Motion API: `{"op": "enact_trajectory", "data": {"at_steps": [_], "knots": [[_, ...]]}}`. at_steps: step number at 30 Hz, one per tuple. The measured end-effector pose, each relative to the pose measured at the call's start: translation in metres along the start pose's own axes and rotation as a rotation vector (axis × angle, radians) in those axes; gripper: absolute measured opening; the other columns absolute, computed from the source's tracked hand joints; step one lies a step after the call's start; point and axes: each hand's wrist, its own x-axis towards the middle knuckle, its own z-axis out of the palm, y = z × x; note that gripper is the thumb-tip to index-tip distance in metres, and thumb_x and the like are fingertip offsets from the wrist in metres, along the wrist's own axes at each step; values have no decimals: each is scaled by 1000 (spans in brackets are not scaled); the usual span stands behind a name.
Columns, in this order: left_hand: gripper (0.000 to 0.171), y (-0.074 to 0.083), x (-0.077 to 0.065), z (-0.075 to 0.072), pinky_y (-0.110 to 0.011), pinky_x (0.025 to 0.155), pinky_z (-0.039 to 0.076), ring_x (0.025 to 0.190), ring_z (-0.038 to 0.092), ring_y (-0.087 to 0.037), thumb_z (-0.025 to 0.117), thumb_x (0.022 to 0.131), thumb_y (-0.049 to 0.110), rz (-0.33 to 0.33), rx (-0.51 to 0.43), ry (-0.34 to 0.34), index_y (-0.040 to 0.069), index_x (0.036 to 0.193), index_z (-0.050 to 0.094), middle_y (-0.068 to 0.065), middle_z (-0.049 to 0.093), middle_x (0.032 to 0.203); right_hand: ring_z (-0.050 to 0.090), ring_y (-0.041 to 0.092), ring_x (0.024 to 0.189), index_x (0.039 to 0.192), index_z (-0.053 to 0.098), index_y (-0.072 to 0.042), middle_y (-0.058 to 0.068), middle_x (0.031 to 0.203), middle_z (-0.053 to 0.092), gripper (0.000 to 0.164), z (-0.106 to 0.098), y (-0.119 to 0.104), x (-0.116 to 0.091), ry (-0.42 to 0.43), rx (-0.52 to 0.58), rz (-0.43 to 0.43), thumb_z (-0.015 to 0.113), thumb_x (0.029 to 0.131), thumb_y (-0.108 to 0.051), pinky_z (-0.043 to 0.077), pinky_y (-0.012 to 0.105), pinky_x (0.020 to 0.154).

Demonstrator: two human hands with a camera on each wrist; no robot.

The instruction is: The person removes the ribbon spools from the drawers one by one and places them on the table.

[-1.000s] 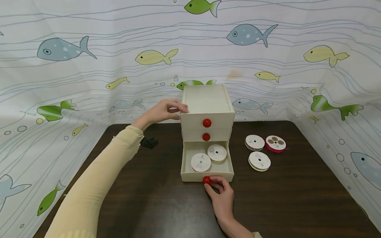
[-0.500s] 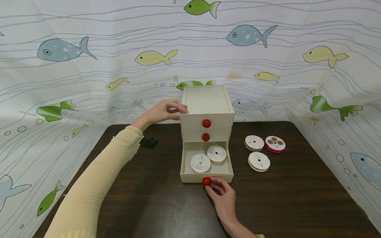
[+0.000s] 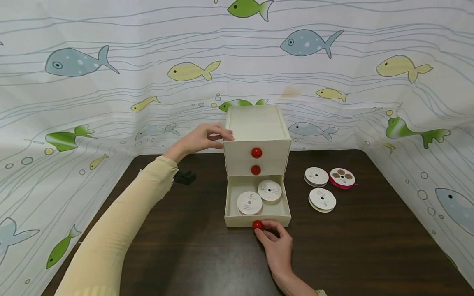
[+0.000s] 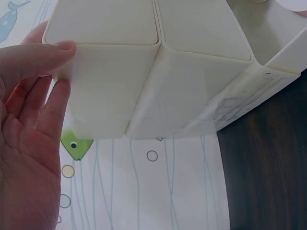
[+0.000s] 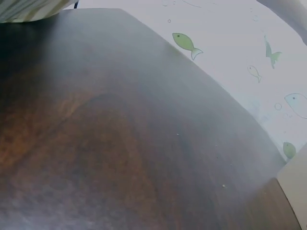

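A cream chest of small drawers stands on the dark table, with red ball knobs on its fronts. The bottom drawer is pulled out, and two white ribbon spools lie in it. My right hand pinches that drawer's red knob between thumb and fingers. At the chest's top left front corner, my left hand grips the edge; in the left wrist view, the thumb of the left hand lies along the edge. The right wrist view shows table and a pale edge of the drawer, without the hand.
Three more ribbon spools lie on the table right of the chest: one white, one with a pink-red edge, and another nearer the front. A fish-patterned curtain surrounds the dark table at the back and sides.
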Motion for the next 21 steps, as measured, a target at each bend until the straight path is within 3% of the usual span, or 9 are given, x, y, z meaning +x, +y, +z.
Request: {"op": "enact_trajectory", "data": {"at_steps": [10,21], "knots": [[26,1,-1,0,-41,114,44,137,50,-28,68,86,-8,6,-4,0,-3,111,72,-17,60,122,74,9,86,109,69,-2,17,113,66,30,-11,-4,-3,-72,-56,-22,80,81,-5,59,14,74],[26,0,-1,-1,-42,115,44,138,49,-28,69,87,-6,2,-12,-4,-3,112,72,-16,60,124,73,9,79,100,71,-7,12,100,73,22,-40,-30,2,-207,-260,-184,79,81,-4,60,18,68]]}}
